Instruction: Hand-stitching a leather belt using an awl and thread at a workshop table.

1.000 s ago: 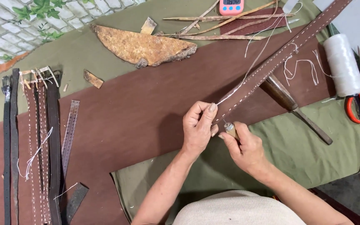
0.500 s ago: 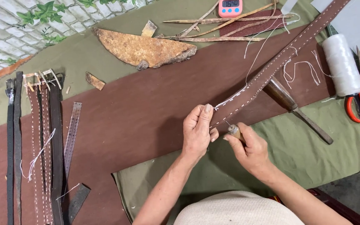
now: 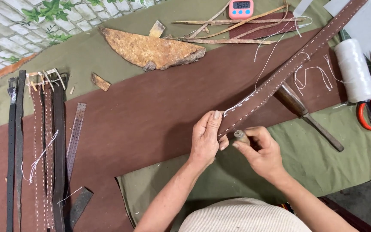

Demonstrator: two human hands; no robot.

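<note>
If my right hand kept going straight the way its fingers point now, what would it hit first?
Probably the near end of the brown stitched strap, which the left hand pins. The right hand, pinching a small tool, points up-left at it; the height is hard to judge.

Bright, even daylight across the whole bench, soft and diffuse, no hard glare anywhere. Shadows are faint and short, just a thin dark edge under the left hand point(image 3: 206, 139) and right hand point(image 3: 260, 150). Focus holds sharp centre-frame; slight wide-angle bending and softening creeps in at the corners
</note>
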